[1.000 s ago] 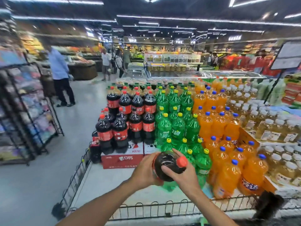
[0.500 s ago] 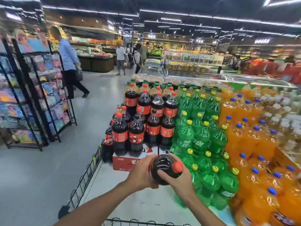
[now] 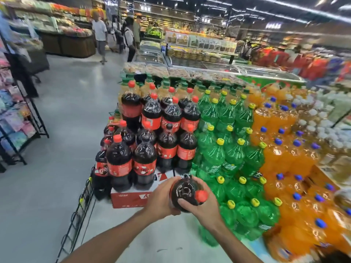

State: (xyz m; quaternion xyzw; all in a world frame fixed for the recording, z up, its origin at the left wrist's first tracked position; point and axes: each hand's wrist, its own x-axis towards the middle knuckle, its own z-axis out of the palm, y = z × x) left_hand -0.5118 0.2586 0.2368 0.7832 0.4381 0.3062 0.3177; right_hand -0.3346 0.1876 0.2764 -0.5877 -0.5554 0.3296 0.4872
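A cola bottle is gripped by left hand and right hand, apparently for stacking beside the cola display.

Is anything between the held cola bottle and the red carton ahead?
Nothing visible: the cola bottle, gripped by the left hand and right hand, is just before the red carton, whose near top looks bare.
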